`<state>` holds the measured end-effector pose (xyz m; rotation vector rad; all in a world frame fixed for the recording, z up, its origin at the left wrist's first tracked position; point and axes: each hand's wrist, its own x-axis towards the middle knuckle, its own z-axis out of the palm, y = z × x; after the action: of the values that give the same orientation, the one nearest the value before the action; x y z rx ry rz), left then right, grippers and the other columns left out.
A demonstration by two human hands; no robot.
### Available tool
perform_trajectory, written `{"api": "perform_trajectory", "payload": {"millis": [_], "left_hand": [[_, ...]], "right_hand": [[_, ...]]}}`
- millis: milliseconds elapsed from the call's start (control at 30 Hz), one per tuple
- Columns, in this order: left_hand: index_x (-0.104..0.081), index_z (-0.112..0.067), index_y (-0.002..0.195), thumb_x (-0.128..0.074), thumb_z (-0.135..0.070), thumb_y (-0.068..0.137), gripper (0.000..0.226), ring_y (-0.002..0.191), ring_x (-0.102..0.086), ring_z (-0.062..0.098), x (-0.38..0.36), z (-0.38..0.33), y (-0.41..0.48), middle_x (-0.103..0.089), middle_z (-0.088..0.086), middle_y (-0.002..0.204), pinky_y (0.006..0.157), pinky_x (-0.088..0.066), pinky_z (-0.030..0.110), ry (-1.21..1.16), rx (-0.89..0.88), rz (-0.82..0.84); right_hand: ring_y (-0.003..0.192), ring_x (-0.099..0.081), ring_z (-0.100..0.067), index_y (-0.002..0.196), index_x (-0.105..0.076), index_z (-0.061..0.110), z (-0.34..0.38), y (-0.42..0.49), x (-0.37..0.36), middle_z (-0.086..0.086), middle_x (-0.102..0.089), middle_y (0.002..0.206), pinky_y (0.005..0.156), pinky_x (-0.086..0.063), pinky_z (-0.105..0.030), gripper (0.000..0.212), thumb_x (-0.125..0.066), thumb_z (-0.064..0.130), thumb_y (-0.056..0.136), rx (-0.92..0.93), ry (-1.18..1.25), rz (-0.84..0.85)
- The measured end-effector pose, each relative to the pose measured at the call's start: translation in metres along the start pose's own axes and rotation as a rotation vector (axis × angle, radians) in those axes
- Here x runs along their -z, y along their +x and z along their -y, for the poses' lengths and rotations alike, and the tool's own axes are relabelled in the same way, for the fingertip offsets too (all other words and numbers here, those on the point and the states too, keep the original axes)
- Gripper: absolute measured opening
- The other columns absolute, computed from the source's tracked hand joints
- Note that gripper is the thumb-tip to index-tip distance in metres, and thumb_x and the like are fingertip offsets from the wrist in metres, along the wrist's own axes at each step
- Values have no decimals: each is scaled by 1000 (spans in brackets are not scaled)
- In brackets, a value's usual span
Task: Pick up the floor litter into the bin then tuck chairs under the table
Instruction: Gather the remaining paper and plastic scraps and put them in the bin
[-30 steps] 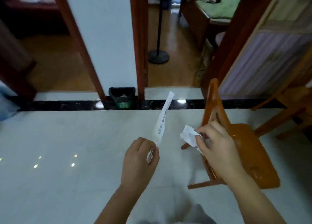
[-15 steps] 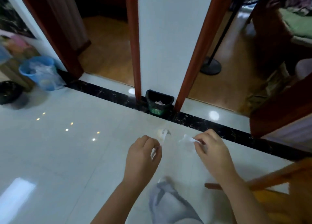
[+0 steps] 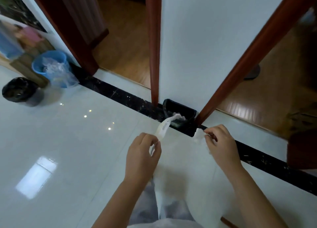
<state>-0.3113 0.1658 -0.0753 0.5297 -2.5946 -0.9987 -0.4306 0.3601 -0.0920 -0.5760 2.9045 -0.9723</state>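
Hands are both raised over the white floor [image 3: 68, 150]: L hand [image 3: 143, 154] pinches a long paper strip [image 3: 163, 128] btwn thumb & fingers, and R hand [image 3: 221, 147] pinches a crumpled white tissue [image 3: 199, 136] at its fingertips. The small black bin [image 3: 181, 106] sits just ahead of the hands, btwn them, against the white wall, w/ the strip's far end over its rim. Well off to the left of L hand are a blue bucket [image 3: 39, 68] w/ clear bag & a black-lined pail [image 3: 18, 90].

Forearms [image 3: 120, 198] bare; trousers [image 3: 145, 209] grey — top's hem [image 3: 164, 224] pale.
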Motion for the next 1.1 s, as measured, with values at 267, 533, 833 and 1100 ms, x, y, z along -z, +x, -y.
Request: {"api": "perform_trajectory", "payload": {"millis": [267,533,833,1100], "left_hand": [[-62,-13,80,-66,-5,80,9,71,-53,8,-21,93,143,-56,-10,79,62,-37,9,50,91,167],[-63,-8,82,-65,-4,81,5,70,-54,13,-106,141,258,-62,1,80,62,-37,10,70,53,271],[-61,-9,82,-63,-4,82,6,71,-54,14,-221,200,281,-56,-4,79,62,-37,11,65,162,289],[-60,-11,84,-61,-5,84,6,73,-54,11,-309,246,304,-57,-4,80,61,-38,9,21,182,300]], "right_hand": [[71,-50,-16,88,-64,3,3,127,-110,-1,-47,87,65,-36,-19,11,-57,-4,83,-210,110,-20],[73,-51,-17,88,-64,2,-43,209,-196,-4,-49,90,60,-36,-10,12,-55,-4,83,-429,211,-40],[75,-51,-17,88,-64,2,-158,267,-276,-5,-49,91,63,-36,-16,12,-55,-3,82,-451,209,12],[74,-49,-16,86,-63,6,-239,317,-354,-4,-49,90,64,-31,-14,11,-55,-1,82,-448,167,29]]}}
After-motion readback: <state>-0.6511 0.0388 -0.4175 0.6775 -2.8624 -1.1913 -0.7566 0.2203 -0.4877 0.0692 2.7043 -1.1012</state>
